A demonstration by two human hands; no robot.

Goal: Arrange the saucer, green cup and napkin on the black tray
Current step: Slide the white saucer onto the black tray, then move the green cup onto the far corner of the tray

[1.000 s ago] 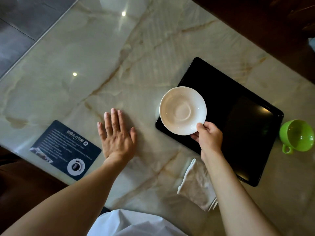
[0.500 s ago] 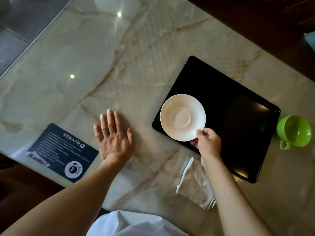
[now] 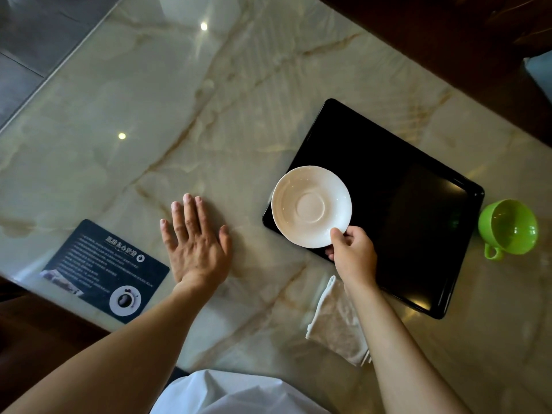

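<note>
My right hand (image 3: 354, 255) pinches the near rim of a white saucer (image 3: 310, 206), which sits level over the near left corner of the black tray (image 3: 397, 204). Whether the saucer touches the tray I cannot tell. A green cup (image 3: 507, 227) stands on the marble to the right of the tray, handle toward me. A folded beige napkin (image 3: 336, 324) lies on the table near the tray's front edge, partly hidden by my right forearm. My left hand (image 3: 195, 243) rests flat on the table, fingers spread, left of the tray.
A dark printed card (image 3: 104, 270) with a coffee picture lies at the table's near left edge. The glossy marble table (image 3: 179, 115) stretches away to the left and back. Dark floor borders the table's far right edge.
The saucer has moved down and toward the tray's near left corner in my right hand, and now looks level. My left hand has stayed flat on the table.
</note>
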